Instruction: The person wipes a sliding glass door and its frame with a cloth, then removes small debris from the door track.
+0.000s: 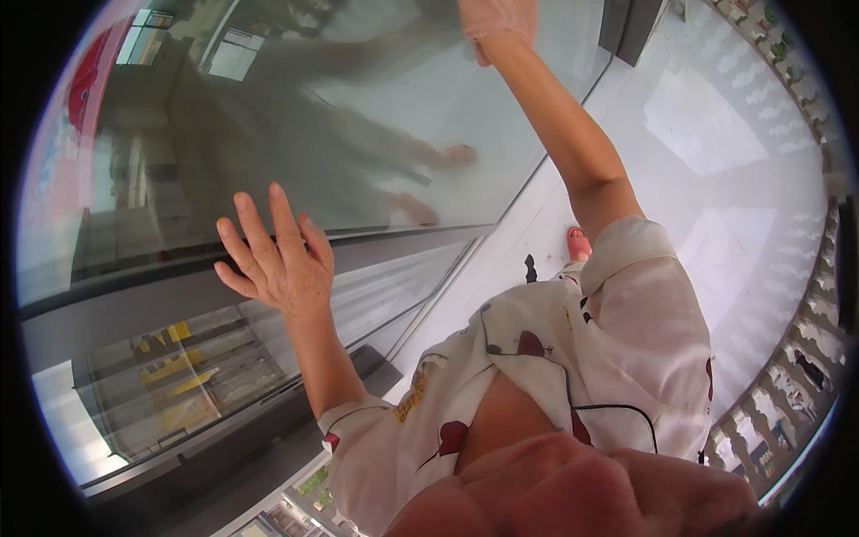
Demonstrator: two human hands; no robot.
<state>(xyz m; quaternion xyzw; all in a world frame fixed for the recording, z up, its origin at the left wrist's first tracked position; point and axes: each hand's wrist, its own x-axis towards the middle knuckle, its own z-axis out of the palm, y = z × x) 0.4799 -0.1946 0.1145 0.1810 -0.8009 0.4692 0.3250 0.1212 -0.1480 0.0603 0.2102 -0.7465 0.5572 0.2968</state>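
Note:
My left hand (278, 258) is raised at the left with its fingers spread and its back towards me. It is empty and lies over the dark frame edge of a large glass pane (376, 134); whether it touches the pane cannot be told. My right arm reaches up to the top edge of the picture. There my right hand (498, 23) is at the glass, bent at the wrist and partly cut off. It looks pale and pinkish, and its fingers and anything in them are hidden. Blurred reflections of arms and hands show in the pane.
A second glass pane (194, 382) in a dark frame stands at lower left, reflecting yellow shapes. White floor (698, 161) stretches along the right, bounded by a curved balustrade (815, 309). A foot in a red slipper (578, 244) stands on the floor beside the glass.

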